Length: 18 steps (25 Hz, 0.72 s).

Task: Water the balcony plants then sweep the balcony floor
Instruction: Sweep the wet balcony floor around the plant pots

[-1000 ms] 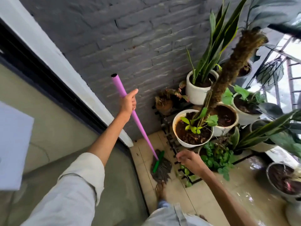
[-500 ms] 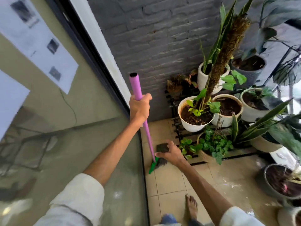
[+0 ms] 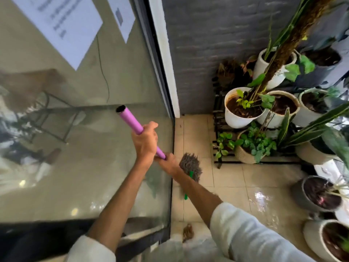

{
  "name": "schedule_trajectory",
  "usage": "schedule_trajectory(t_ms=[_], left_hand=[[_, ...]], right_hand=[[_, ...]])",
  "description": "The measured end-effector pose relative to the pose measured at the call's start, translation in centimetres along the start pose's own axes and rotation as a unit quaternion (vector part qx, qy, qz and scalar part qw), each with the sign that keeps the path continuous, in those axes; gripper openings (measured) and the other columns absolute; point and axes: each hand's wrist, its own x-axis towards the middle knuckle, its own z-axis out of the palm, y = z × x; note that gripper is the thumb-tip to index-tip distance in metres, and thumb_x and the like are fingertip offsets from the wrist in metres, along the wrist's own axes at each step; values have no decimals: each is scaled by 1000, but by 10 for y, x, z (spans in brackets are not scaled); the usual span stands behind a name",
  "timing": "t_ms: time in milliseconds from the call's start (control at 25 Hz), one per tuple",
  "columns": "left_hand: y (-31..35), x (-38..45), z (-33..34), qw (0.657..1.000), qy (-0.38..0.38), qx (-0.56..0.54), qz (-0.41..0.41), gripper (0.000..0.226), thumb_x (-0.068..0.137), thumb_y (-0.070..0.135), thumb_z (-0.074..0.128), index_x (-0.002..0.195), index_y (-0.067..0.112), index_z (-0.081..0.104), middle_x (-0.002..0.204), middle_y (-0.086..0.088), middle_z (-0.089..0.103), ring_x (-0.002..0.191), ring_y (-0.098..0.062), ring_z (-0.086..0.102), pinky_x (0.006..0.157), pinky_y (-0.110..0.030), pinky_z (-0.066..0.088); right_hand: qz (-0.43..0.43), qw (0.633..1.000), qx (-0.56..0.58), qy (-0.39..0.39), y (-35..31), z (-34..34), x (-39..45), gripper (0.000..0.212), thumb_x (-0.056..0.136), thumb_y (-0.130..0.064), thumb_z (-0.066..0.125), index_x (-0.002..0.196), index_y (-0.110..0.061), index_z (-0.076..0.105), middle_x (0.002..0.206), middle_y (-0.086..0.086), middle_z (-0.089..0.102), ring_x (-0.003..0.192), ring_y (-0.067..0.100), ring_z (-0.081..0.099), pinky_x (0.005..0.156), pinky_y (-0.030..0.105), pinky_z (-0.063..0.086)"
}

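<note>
A person on a tiled balcony grips a purple mop handle (image 3: 132, 121) with both hands, seen from a head-worn camera looking down. The left hand (image 3: 145, 142) is wrapped fully around the upper part of the handle, fingers curled tight, just below its open top end. The right hand (image 3: 169, 163) clasps the handle directly beneath the left, the two hands touching; its fingers are curled around the shaft, though blur hides their exact lie. Both forearms emerge from rolled white sleeves (image 3: 251, 229).

The grey shaggy mop head (image 3: 189, 165), on a green fitting (image 3: 191, 174), rests on the beige floor tiles (image 3: 222, 178) near the glass door's (image 3: 85, 148) lower edge, just beyond the right hand. The tiles at the right edge of the floor shine wet.

At the far right corner, against the grey brick wall (image 3: 207, 53), potted plants crowd a black metal stand (image 3: 219, 129): a white pot (image 3: 236, 114) with dark, wet soil, a moss pole (image 3: 277, 50) rising from it, a woven basket of small green leaves (image 3: 251, 146), and snake plants (image 3: 309, 129) beside them. Papers (image 3: 62, 25) are stuck to the glass.
</note>
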Motion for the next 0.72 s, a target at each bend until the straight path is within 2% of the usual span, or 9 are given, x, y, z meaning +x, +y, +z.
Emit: schedule_trajectory(t_ms=[120,240,360,520,560,640,680,720], left_hand=[[-6,-33,-30,999,-35,-14,12,36,66,15,67,58,19,33,41,13,29,34,-3,23,38,-17,19],[-15,-61,-43,990,-119,-64,42,32,61,21,71,53,18,40,42,13,29,36,-3,23,40,-18,20],[-27,-79,-32,986,-130,-97,40,30,61,24,69,42,24,46,42,14,29,37,-3,24,44,-21,18],[-66,-109,19,982,-167,-80,38,35,68,22,65,42,27,41,42,13,28,39,-6,25,51,-31,15],[-79,-116,33,980,-183,-71,35,37,71,20,63,42,28,41,43,13,29,40,-6,26,51,-31,17],[-95,-127,52,973,-217,-70,30,39,77,20,61,43,29,42,44,12,31,42,-8,29,52,-27,24],[-107,-131,67,969,-231,-77,29,38,77,22,60,44,28,43,45,12,32,43,-9,30,52,-26,28],[-121,-134,83,968,-237,-83,24,37,77,23,60,45,28,43,45,11,32,43,-10,31,51,-25,30]], right_hand=[[2,997,-59,47,9,17,-27,21,89,-41,73,88,-20,68,79,3,61,72,19,57,62,28,39],[-7,992,-111,53,25,7,-44,34,85,-39,71,101,-9,66,96,12,64,84,30,61,70,34,44],[-24,990,-133,45,41,-27,-48,35,84,-37,73,100,-10,61,102,14,65,92,31,65,74,35,49],[9,983,-185,6,81,-107,-51,43,90,-33,69,120,-2,61,114,16,63,108,33,61,93,37,52],[18,980,-199,12,96,-129,-51,42,90,-33,68,118,-2,61,109,14,61,105,32,61,91,36,52],[-1,972,-231,35,123,-159,-52,34,87,-37,66,100,-6,64,93,8,58,85,29,59,77,35,52],[-8,967,-251,50,138,-181,-54,32,87,-39,65,93,-8,63,88,6,56,78,27,56,70,33,46],[-9,960,-273,60,150,-204,-53,29,89,-39,66,91,-10,61,88,4,54,78,24,53,70,31,42]])
